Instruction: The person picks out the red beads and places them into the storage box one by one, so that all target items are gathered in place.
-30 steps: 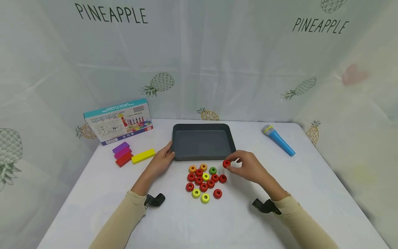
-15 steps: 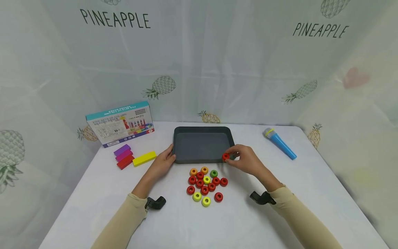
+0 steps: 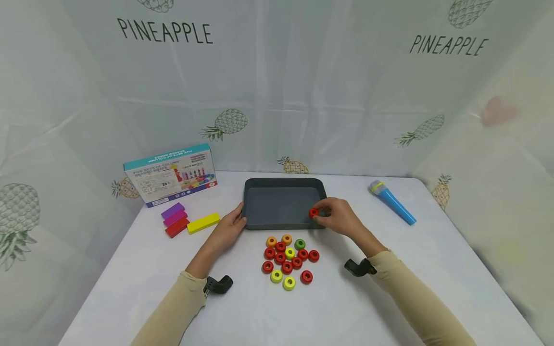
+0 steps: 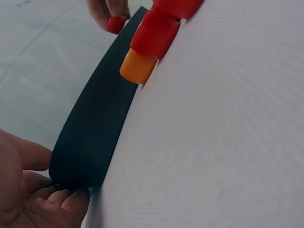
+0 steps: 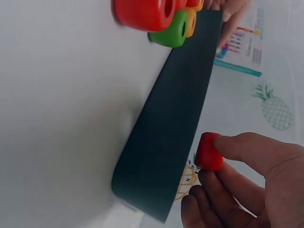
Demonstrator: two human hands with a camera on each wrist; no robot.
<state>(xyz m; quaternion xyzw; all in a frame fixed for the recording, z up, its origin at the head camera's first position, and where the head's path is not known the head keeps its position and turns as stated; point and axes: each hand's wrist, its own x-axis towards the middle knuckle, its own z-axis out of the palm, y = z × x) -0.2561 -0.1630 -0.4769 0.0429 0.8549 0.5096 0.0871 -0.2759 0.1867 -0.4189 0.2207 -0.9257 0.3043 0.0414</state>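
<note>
A dark grey rectangular tray [image 3: 277, 206] lies on the white table. At its left front corner, my left hand [image 3: 229, 228] grips the tray; the left wrist view has the thumb at the rim and fingers curled under the tray's end [image 4: 78, 166]. Over the tray's right front part, my right hand [image 3: 342, 218] pinches a red bead [image 3: 313, 213] between thumb and fingers. That red bead [image 5: 209, 152] is raised above the rim in the right wrist view. In front of the tray lie several loose beads: red [image 3: 306, 277], yellow [image 3: 289, 283], orange [image 3: 286, 239] and one green [image 3: 300, 244].
To the left are a yellow block [image 3: 203, 223] and a red block [image 3: 177, 227] beside pink and purple ones. A printed toy box [image 3: 173, 175] leans at the back left. A blue toy microphone [image 3: 396, 204] lies right of the tray. Behind hangs a pineapple-print curtain [image 3: 329, 86].
My right hand has carried the red bead forward, from just outside the tray's right front corner to over the tray. The left hand stays on the tray. The head view has shifted slightly.
</note>
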